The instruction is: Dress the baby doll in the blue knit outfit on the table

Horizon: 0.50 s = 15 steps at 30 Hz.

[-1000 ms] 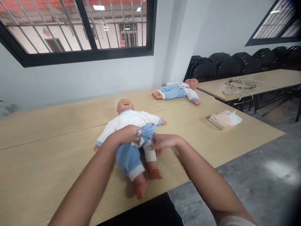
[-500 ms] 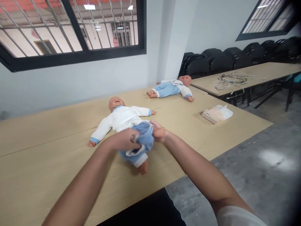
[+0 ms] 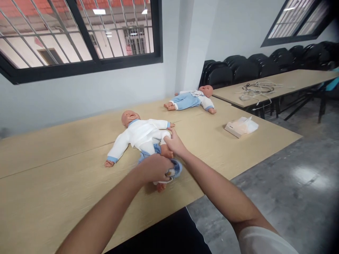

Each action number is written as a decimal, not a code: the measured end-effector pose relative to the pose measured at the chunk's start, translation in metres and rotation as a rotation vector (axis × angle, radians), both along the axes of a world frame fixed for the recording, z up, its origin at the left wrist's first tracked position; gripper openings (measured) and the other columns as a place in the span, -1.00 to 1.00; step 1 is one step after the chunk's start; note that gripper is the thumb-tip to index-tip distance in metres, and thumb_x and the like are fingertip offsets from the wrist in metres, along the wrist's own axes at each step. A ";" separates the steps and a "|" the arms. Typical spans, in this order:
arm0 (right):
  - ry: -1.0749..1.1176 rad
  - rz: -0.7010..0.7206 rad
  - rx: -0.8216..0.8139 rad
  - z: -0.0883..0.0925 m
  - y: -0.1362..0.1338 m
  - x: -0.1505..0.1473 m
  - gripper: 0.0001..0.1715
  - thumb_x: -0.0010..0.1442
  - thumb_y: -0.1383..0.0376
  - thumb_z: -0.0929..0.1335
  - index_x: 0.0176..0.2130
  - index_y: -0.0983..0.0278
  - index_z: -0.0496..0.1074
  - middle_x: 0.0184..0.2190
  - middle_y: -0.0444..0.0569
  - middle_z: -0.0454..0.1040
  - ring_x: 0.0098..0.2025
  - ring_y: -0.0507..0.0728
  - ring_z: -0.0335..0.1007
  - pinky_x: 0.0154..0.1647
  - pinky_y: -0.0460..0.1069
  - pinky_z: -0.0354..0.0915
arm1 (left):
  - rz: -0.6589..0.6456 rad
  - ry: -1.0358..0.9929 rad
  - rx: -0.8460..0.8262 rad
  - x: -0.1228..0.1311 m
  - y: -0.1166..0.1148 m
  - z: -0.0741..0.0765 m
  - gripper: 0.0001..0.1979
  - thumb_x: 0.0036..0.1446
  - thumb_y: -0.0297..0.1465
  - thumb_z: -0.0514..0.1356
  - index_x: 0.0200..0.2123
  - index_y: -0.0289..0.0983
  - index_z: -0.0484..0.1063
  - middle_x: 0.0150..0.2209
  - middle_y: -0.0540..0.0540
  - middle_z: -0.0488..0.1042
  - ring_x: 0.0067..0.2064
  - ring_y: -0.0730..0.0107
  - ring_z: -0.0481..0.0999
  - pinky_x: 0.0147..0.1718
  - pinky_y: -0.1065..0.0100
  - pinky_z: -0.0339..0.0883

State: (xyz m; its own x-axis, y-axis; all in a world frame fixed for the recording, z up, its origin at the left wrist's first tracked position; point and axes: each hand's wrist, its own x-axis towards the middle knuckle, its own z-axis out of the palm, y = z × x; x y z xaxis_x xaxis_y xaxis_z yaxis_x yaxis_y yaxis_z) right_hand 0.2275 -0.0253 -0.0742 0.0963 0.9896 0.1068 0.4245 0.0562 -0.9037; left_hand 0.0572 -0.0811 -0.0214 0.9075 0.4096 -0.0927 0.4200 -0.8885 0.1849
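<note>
A baby doll [image 3: 144, 130] in a white top with blue collar and cuffs lies on its back on the table [image 3: 66, 190], head toward the wall. My left hand [image 3: 157, 166] is closed on the doll's light blue trousers [image 3: 178, 168], which are bunched low around one leg; that leg's foot [image 3: 160, 187] shows below. My right hand [image 3: 175, 143] grips the doll's other leg [image 3: 162, 135], bent up and bare of the trousers, with its foot in view. The fingertips of my left hand are partly hidden by cloth.
A second doll [image 3: 192, 98] in blue trousers lies farther back by the wall. To the right is a tissue pack [image 3: 241, 126]. Coiled cables [image 3: 261, 88] lie on another table, with black folding chairs [image 3: 219, 74] stacked behind. The near table edge is close to my body.
My left hand has drawn the trousers down and toward me, off one leg. That leg and its foot are now uncovered, with my right hand on it.
</note>
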 end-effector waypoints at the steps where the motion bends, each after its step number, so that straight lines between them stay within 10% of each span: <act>1: -0.069 -0.039 -0.001 0.002 -0.002 0.000 -0.21 0.23 0.16 0.31 0.39 0.20 0.18 -0.05 0.08 0.60 -0.08 0.31 0.53 0.04 0.20 0.42 | 0.032 -0.018 0.014 -0.002 0.001 0.002 -0.86 0.12 -0.28 0.29 -0.39 -0.21 0.46 -0.41 -0.09 0.54 -0.40 0.22 0.48 -0.40 0.25 0.23; 10: -0.081 0.046 0.069 0.003 -0.001 0.009 -0.31 0.17 0.18 0.36 0.28 0.15 0.37 0.14 0.04 0.55 0.13 0.33 0.48 0.16 0.16 0.36 | 0.088 -0.268 0.061 -0.014 0.018 0.010 -0.70 0.20 -0.33 0.26 0.01 -0.22 0.53 -0.09 -0.16 0.61 -0.06 0.07 0.53 -0.07 0.16 0.30; 15: 0.227 -0.174 -0.087 -0.003 0.008 0.009 -0.29 0.25 0.13 0.25 0.31 0.33 0.24 0.04 0.13 0.55 -0.02 0.24 0.52 0.09 0.12 0.42 | -0.072 -0.247 0.094 -0.012 0.016 0.001 -0.89 0.19 -0.46 0.20 -0.28 -0.19 0.54 -0.20 -0.10 0.59 -0.12 0.18 0.51 -0.16 0.23 0.27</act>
